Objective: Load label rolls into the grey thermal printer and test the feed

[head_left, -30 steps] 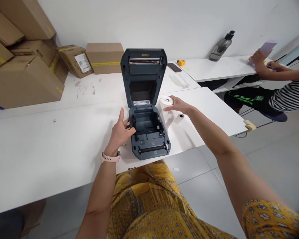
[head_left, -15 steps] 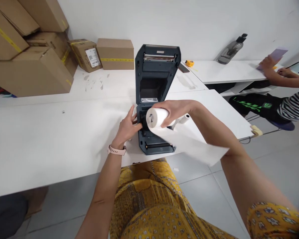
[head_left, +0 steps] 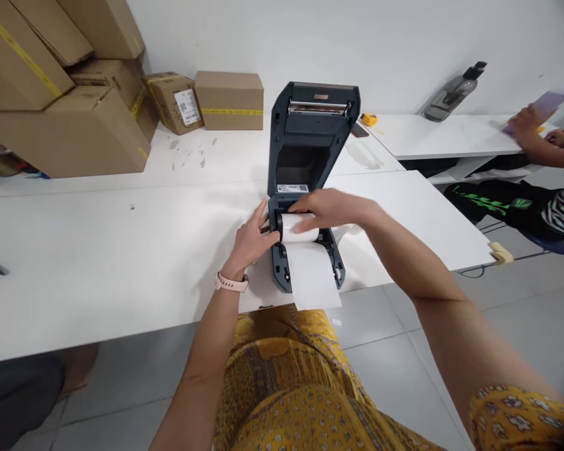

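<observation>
Beneath our fingers we see a broad, smooth white tabletop (head_left: 98,269), scuffed with grey patches. Beyond our left fingertips, well apart, we have a heap of brown, square-edged cardboard boxes (head_left: 101,134) banded with yellow tape. Between our two hands stands a dark blue-grey hard-plastic printer (head_left: 310,134), its bevelled lid tipped up beyond our fingers, its well open below them. Our left hand (head_left: 252,243) has thumb parted from fingers, the thumb at the well's left rim, the fingers by the outer side wall; we cannot tell whether they pinch it. Our right hand (head_left: 333,208) arches over the well, thumb and fingers spread, slightly blurred; we cannot tell how firmly they grip. Towards us from the right thumb, a flat, matt white paper strip (head_left: 313,275) runs past the printer's front edge. Under that thumb sits a smooth white paper roll (head_left: 301,237), a cylinder lying crosswise inside the well.
</observation>
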`<state>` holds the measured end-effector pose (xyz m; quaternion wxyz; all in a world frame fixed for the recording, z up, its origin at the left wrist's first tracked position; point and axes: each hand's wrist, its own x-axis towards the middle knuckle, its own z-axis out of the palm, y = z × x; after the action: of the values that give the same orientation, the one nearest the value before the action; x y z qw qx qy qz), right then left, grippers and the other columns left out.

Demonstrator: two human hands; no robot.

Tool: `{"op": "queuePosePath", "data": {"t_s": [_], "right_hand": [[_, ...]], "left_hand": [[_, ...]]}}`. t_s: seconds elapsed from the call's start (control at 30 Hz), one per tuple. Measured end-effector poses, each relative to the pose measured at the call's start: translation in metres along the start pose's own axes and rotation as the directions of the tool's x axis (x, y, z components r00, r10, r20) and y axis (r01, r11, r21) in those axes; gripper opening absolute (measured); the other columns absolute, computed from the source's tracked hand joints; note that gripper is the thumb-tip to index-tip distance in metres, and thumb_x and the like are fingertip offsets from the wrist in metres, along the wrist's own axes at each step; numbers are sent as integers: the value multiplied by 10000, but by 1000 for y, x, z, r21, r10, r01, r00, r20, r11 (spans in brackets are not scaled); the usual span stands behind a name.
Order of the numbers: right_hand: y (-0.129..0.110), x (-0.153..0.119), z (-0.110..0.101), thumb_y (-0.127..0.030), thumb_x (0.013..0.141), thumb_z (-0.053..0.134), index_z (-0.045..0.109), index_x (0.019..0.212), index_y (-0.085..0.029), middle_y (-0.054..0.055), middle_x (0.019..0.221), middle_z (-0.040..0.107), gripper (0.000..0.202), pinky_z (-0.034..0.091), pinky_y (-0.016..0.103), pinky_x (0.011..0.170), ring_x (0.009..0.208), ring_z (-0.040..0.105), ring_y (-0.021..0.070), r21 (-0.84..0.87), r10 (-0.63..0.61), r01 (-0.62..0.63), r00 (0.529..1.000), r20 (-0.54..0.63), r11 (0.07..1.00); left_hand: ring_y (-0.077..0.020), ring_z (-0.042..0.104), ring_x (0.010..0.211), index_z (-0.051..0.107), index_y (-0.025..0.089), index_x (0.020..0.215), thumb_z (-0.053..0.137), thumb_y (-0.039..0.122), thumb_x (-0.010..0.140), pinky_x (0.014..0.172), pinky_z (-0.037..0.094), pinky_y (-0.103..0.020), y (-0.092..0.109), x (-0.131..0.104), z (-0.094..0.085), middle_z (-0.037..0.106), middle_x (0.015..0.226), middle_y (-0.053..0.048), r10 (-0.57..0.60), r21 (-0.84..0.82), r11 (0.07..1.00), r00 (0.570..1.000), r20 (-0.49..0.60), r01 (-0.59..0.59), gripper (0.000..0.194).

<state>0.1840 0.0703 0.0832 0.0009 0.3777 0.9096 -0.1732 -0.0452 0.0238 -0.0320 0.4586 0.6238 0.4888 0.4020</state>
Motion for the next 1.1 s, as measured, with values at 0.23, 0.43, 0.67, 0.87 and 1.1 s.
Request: {"op": "queuePosePath", "data": {"t_s": [0.23,0.43,0.67,0.87,1.1], "right_hand": [[14,2,-73,-527,1073,457,706,1235,-146,110,1239,727,484,440,373,1121,1188,627,178,-81,-75,-16,212,-974,997],[29,18,-82,-838,841,197,726,1200,-91,86,1177,771,983,545,361,997,1167,705,243,350,253,72,559,-790,934],[-31,-69,24,-526,1077,375,706,1255,-365,0,1325,723,409,511,445,1153,1299,637,240,144,30,241,420,-907,960],[-49,-107,126,-392,1078,332,611,1452,-359,9,1413,709,468,336,594,1270,1441,572,292,118,13,183,490,-872,976],[-51,-99,166,-436,1082,187,625,1451,-385,-28,1412,711,575,397,586,1235,1440,580,276,145,71,192,348,-935,971]], "left_hand": [[-358,643,1354,460,302,1592,741,208,779,1126,542,-540,6,1,1,693,1437,-83,-13,-64,998,1000,-5,12,865],[-357,621,1380,553,250,1514,799,308,790,1041,602,-509,7,1,1,728,1367,-130,-39,-167,985,999,-32,33,767],[-302,705,1252,598,270,1383,597,614,948,1020,591,-498,7,6,0,698,1391,-136,29,-246,958,900,-435,-150,555],[-280,359,1590,491,332,1528,427,556,1053,1273,358,-514,32,-47,28,466,1655,-46,472,133,871,734,-488,-472,530],[-297,507,1488,633,220,1365,372,348,1052,1210,443,-558,25,-102,72,667,1455,-94,705,448,695,655,-271,-562,427]]}}
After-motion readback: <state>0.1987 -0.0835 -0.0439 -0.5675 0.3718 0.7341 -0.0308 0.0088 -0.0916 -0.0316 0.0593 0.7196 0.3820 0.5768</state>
